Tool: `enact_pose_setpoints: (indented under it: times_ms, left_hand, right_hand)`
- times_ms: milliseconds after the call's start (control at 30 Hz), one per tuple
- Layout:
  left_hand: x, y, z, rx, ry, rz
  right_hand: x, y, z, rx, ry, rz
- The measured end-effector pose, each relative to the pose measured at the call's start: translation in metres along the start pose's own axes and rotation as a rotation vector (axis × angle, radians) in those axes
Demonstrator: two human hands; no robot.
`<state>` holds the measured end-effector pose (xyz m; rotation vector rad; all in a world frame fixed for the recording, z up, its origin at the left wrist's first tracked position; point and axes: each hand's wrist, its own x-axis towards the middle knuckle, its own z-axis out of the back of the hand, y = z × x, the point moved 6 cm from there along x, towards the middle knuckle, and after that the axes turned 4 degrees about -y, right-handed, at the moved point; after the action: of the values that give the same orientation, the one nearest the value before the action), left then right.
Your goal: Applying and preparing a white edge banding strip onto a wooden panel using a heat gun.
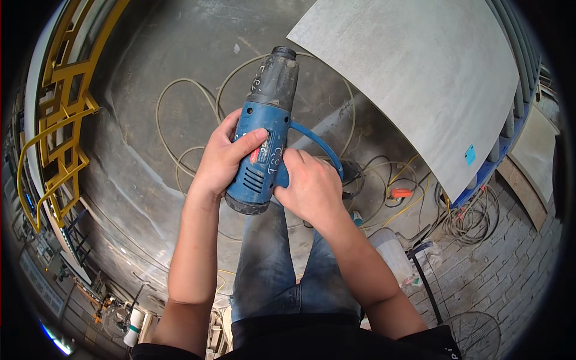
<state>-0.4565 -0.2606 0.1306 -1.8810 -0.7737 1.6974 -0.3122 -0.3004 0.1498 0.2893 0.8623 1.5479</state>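
Observation:
A blue heat gun (255,157) with a dark, worn nozzle end is held up in front of me, its nozzle pointing away. My left hand (225,153) wraps round the left side of its body, thumb lying across the top by the label. On the other side, my right hand (312,183) is closed round the handle, most of which is hidden under the fingers. A blue guard loop (321,144) curves out beside the right hand. Slotted vents show near the rounded rear cap, close to my left wrist.
A pale grey sheet panel (414,78) lies at the right on a blue-edged rack. Loose hose (161,114) loops over the floor. Cables and an orange connector (401,193) lie right of my legs. A yellow metal frame (63,114) stands left; a fan (474,333) is lower right.

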Motion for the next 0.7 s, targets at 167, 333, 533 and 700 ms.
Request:
enact_pose_setpoints:
  times_ms: [167,333,533,700]
  left_hand:
    - [0.002,0.001,0.001,0.0,-0.002,0.0]
    - [0.004,-0.001,-0.001,-0.009,0.01,0.008]
    - [0.004,0.001,0.0,-0.005,0.011,0.012]
    - [-0.002,0.004,-0.006,0.008,0.001,0.019]
  right_hand:
    - [0.003,-0.001,-0.001,0.017,0.0,-0.007]
    - [0.005,-0.002,0.0,0.022,0.004,0.0]
    - [0.003,-0.001,-0.001,-0.001,-0.002,0.012]
    - [-0.005,-0.003,0.002,-0.005,0.02,-0.028]
